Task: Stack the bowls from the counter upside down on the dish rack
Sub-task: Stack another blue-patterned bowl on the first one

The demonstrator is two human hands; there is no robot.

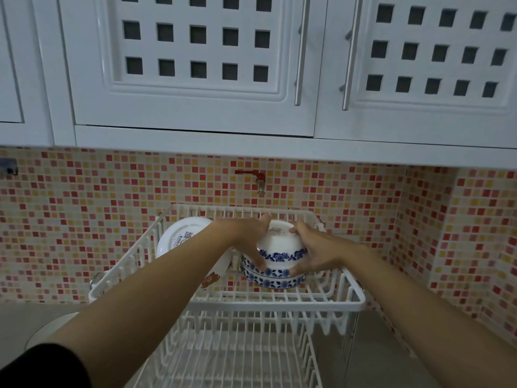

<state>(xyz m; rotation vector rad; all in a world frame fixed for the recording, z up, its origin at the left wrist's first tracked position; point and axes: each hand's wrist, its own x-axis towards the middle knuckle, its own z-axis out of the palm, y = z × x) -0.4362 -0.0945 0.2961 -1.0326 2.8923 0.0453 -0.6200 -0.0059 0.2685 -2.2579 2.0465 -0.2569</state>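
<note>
A white bowl with a blue flower band (281, 245) sits upside down on top of a stack of matching bowls (272, 280) in the upper tier of the white wire dish rack (279, 302). My left hand (246, 233) grips the top bowl's left side and my right hand (313, 249) grips its right side. The bowl's foot ring faces up. How many bowls lie beneath it is unclear; at least two blue rims show.
A white plate (181, 236) leans on edge at the rack's left, partly behind my left forearm. The rack's lower tier (232, 354) holds nothing. A red tap (253, 176) juts from the mosaic wall behind. White cupboards hang overhead.
</note>
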